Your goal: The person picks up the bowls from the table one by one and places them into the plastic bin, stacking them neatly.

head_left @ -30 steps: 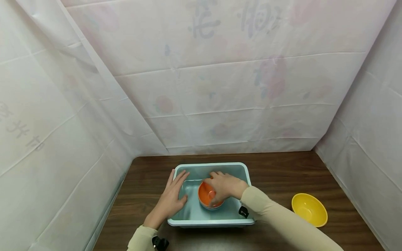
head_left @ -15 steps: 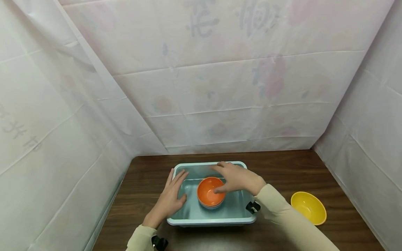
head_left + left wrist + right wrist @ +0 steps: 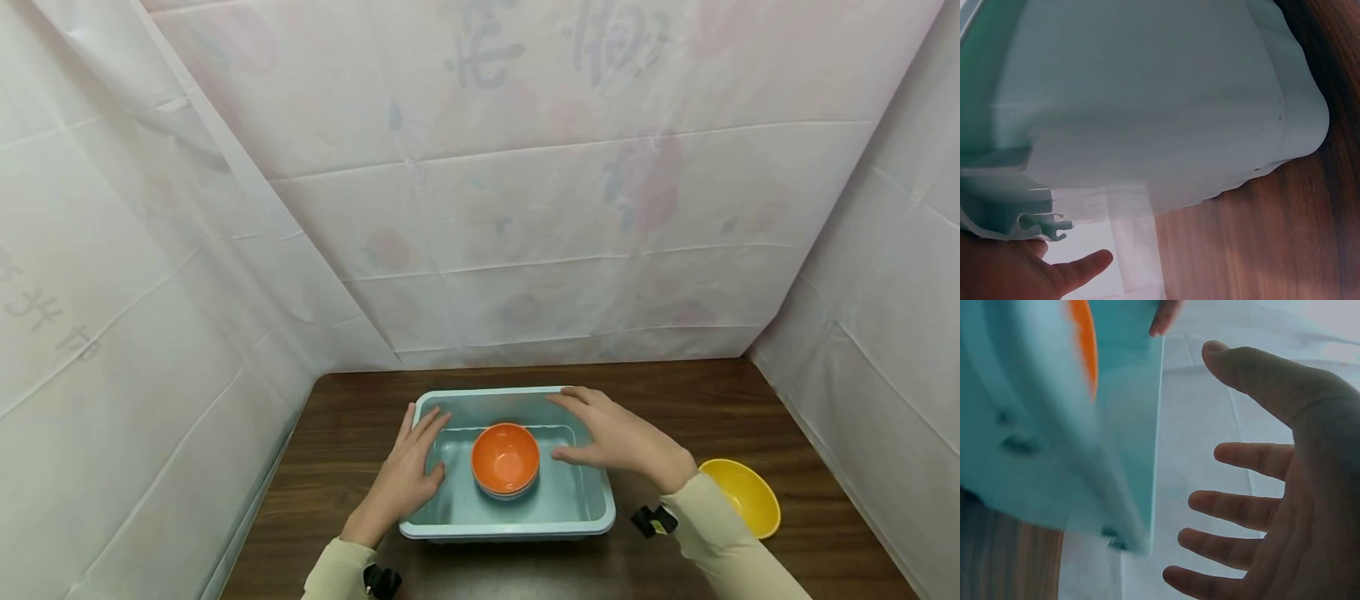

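Observation:
An orange bowl sits in the light blue plastic basin, nested on something pale whose rim shows beneath it. My left hand rests on the basin's left rim with fingers spread, the thumb over the inside. In the left wrist view, part of that hand lies by the rim, one finger sticking out straight. Over the basin's right side is my right hand, fingers spread and holding nothing. The right wrist view shows its palm and parted fingers beside the basin wall. A yellow bowl stands on the table at the right, partly behind the right sleeve.
The dark wood-grain table carries the basin near its middle. White printed sheeting rises behind the table and along both sides. A small black device is at the right wrist, another at the left.
My right hand has let go of the orange bowl and moved right, to the basin's right side. The bowl stays in the basin, now fully in view. My left hand has stayed put.

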A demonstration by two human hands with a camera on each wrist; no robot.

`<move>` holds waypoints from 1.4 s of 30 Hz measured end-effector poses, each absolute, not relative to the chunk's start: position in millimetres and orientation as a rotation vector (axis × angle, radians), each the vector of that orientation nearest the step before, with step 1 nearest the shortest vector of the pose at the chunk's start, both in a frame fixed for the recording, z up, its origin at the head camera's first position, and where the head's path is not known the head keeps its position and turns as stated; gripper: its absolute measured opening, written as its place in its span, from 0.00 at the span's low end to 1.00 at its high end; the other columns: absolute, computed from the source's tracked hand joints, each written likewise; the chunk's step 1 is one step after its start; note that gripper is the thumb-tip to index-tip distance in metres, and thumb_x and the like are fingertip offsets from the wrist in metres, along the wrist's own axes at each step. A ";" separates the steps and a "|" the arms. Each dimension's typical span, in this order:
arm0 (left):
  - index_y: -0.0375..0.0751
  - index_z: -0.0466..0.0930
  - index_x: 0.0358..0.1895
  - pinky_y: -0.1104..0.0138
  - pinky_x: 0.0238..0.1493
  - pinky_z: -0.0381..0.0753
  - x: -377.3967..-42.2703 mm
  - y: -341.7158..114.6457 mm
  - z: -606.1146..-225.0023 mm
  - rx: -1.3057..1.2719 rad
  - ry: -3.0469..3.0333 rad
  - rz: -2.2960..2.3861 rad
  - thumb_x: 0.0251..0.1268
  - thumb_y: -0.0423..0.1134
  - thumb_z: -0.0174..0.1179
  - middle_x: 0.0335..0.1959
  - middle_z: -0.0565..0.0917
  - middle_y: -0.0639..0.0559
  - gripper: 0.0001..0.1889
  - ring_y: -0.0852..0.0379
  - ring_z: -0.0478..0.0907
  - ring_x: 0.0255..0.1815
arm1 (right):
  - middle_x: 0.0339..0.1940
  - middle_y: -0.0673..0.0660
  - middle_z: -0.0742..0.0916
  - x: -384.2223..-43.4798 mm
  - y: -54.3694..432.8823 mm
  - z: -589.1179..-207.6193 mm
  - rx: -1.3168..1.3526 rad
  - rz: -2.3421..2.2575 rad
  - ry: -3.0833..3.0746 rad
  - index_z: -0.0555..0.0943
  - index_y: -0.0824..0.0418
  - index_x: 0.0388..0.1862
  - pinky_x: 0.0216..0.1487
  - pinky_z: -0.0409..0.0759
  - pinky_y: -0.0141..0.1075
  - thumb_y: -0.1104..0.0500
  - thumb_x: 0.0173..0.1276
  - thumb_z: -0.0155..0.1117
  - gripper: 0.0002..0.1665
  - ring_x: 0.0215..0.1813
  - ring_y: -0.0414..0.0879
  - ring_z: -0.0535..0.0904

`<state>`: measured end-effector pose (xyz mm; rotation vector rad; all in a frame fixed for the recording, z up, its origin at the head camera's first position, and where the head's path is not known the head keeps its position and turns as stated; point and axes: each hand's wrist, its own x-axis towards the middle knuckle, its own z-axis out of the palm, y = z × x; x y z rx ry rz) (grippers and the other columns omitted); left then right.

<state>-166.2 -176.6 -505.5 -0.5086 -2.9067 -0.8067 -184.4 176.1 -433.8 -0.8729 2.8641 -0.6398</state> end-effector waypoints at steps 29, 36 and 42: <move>0.46 0.73 0.73 0.43 0.58 0.82 -166.7 -178.2 -505.5 -0.520 -2.927 -0.547 0.63 0.36 0.68 0.80 0.64 0.42 0.33 0.37 0.42 0.86 | 0.72 0.68 0.74 -155.8 274.0 -487.7 -0.663 -0.835 3.239 0.70 0.57 0.76 0.62 0.66 0.76 0.43 0.62 0.77 0.47 0.74 0.75 0.62; 0.46 0.76 0.71 0.46 0.44 0.86 -166.1 -176.3 -506.3 -0.538 -2.918 -0.457 0.62 0.37 0.69 0.80 0.65 0.42 0.31 0.36 0.44 0.85 | 0.68 0.70 0.77 -147.8 290.0 -505.7 -0.626 -0.728 3.373 0.73 0.59 0.72 0.54 0.66 0.80 0.46 0.56 0.81 0.48 0.70 0.79 0.65; 0.46 0.76 0.71 0.44 0.44 0.86 -166.6 -176.9 -506.1 -0.532 -2.915 -0.409 0.61 0.37 0.69 0.79 0.66 0.42 0.31 0.35 0.45 0.85 | 0.69 0.74 0.74 -140.3 303.5 -514.1 -0.498 -0.689 3.335 0.71 0.59 0.74 0.55 0.63 0.82 0.43 0.57 0.80 0.50 0.70 0.81 0.62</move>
